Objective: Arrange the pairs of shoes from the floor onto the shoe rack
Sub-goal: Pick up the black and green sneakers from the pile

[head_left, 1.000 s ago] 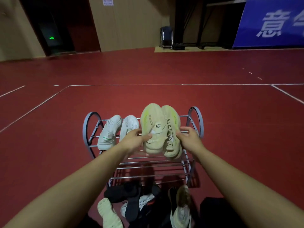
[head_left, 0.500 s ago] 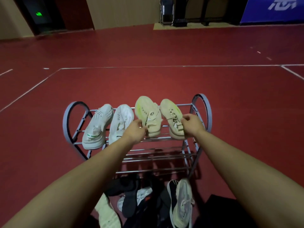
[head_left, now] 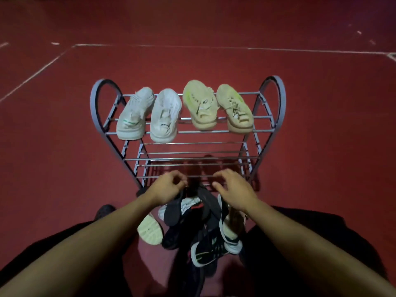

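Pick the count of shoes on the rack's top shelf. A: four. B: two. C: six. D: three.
A: a white pair and a beige pair sit side by side on the top shelf.

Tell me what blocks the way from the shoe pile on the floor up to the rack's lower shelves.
Nothing visible does. The pile of dark shoes lies right before the rack, whose lower bars are bare; only the top tier is filled.
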{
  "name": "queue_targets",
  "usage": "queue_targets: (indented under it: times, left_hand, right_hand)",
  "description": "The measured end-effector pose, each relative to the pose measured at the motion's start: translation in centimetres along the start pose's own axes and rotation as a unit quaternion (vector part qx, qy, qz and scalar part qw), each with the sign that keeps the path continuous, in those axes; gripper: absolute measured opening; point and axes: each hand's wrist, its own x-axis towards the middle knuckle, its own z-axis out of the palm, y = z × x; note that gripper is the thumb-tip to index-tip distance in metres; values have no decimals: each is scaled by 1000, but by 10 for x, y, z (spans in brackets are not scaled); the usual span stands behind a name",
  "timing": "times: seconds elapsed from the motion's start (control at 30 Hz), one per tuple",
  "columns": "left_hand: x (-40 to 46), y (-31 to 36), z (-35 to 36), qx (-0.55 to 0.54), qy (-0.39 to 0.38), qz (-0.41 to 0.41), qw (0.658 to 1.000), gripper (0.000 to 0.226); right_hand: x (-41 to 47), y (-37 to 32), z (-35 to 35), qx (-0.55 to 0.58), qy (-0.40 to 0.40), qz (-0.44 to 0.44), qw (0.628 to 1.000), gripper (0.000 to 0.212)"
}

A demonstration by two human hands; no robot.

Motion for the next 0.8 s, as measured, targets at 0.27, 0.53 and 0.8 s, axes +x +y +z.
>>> queue_targets:
  times: [0.27,0.53,0.8]
  left_hand:
    - [-10,-101,51,-34,-79,-116,990,14]
    - [22,-151,95,-106,-121,-145,976,9]
    - [35,-197,125,-184,-133,-221,949,7]
  right_hand:
    - [-16,37,109,4,-230,59,971,53]
    - [1,60,199,10,-416,69,907,66]
    - [11,81,259,-130,-410,-29,902,42]
